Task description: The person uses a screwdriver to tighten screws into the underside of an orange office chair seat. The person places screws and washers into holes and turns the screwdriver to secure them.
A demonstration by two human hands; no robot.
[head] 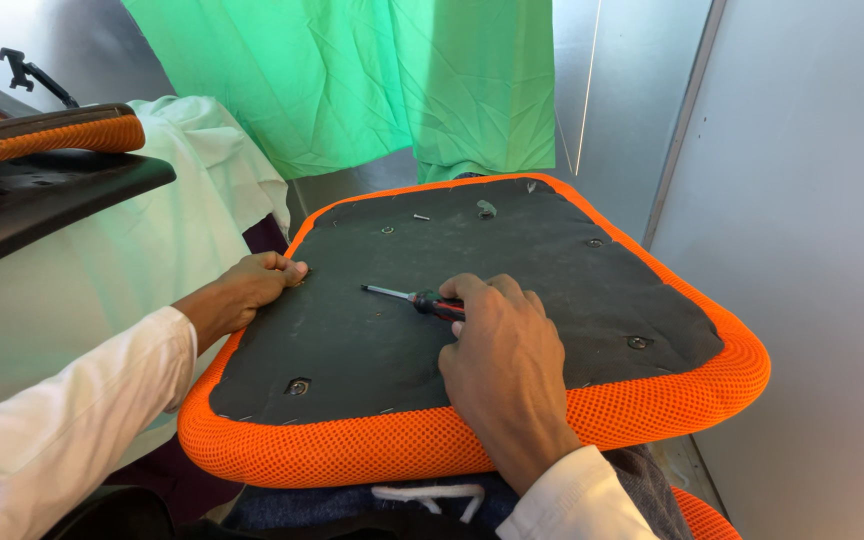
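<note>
Upturned seat (512,440), orange mesh edge, black underside up, is steadied at its left rim by the left hand (242,293), fingers curled over the edge. Screwdriver (422,299) lies flat mid-panel, handle gripped by the right hand (502,350), tip pointing left. Loose screw (421,217) sits near the far edge. Green cloth (372,80) hangs behind.

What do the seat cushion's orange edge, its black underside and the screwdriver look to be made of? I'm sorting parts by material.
Orange edge: woven mesh fabric, matte, with a visible grid of small holes. Black underside: thin felt-like cloth, dull and dusty, apparently stapled along the rim. Screwdriver under the right hand: shiny metal shaft, handle probably black and red plastic. The left hand grips the edge.
</note>
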